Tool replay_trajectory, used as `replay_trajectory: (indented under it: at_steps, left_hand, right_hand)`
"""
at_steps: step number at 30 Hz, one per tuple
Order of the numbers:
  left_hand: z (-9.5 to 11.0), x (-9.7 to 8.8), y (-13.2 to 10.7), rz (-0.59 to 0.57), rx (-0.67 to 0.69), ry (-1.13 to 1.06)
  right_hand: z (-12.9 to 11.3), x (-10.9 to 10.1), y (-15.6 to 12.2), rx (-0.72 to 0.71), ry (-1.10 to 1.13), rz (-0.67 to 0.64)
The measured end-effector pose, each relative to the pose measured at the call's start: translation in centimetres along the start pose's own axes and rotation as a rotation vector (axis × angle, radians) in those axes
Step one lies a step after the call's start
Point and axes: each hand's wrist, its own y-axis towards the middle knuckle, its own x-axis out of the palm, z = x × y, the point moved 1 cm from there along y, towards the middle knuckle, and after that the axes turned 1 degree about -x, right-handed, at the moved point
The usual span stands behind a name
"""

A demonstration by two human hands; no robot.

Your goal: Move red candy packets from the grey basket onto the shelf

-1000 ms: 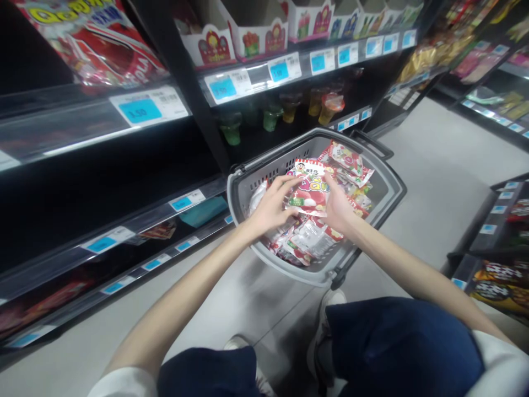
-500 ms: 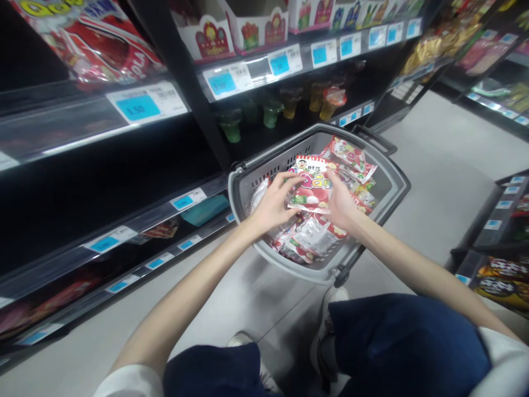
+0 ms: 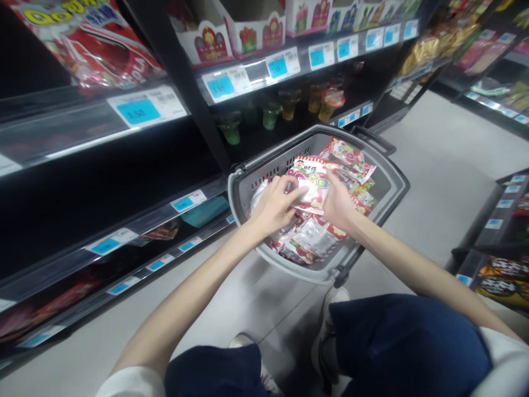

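In the head view, my right hand (image 3: 339, 201) grips the right edge of a small red and white gummy candy bag (image 3: 312, 172), thumb on its front. The bag is tilted toward me, above the other packets. At its left side is my left hand (image 3: 276, 204), fingers bent and apart, one digit laid over the bag's front. Part of the printed front is hidden by that hand or washed out by glare. Below both hands, a grey shopping basket (image 3: 285, 263) holds several similar candy packets (image 3: 316, 237), some showing their silvery backs.
Dark store shelves (image 3: 124, 140) with blue price tags run along the left. Jelly cups (image 3: 270, 114) and display boxes (image 3: 256, 34) stand behind the basket. A large candy bag (image 3: 103, 49) sits upper left. More shelving with dark snack packs (image 3: 504, 278) stands at right.
My left hand has shifted from the bag's left edge onto its front, with its fingers more bent. The right hand keeps its hold, and the bag has tilted slightly.
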Motion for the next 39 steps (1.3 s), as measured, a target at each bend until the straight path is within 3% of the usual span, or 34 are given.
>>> replay_trajectory:
  at_steps: [3,6,9,11,16,20,24,30,34,39]
  left_hand:
    - [0.2,-0.1,0.0,0.013,-0.017,0.006]
    - [0.4,-0.4,0.1,0.099,-0.035,-0.05]
    - [0.4,-0.6,0.2,0.203,-0.08,-0.197]
    - [0.1,-0.7,0.3,0.232,-0.189,-0.356]
    - [-0.6,-0.5,0.4,0.113,-0.462,-0.865]
    - [-0.9,0.3,0.4,0.035,-0.608,-1.066]
    - [-1.2,0.9,0.3,-0.053,-0.68,-1.08]
    - [-0.4,0.0,0.3,-0.158,-0.696,-1.098]
    - [-0.3,-0.4,0.2,-0.199,-0.754,-1.091]
    - [-0.5,-0.5,0.0,-0.234,-0.715,-0.991]
  right_hand:
    - [0.0,0.3,-0.3,-0.042,-0.008,-0.072]
    - [0.2,0.1,-0.2,-0.088,-0.038,-0.099]
    - [0.5,-0.4,0.2,-0.16,-0.066,-0.052]
    - [0.8,-0.7,0.5,-0.212,-0.065,0.003]
    - [1.3,-0.9,0.8,-0.256,-0.061,0.036]
    - [1.3,-1.1,1.2,-0.315,-0.023,0.084]
    - [1.3,-1.6,1.7,-0.337,-0.001,0.082]
    - [1.3,-1.8,2.1,-0.458,-0.01,0.169]
    - [1.3,-1.9,2.0,-0.407,-0.012,0.127]
    - [1.2,-2.0,1.9,-0.361,0.021,0.104]
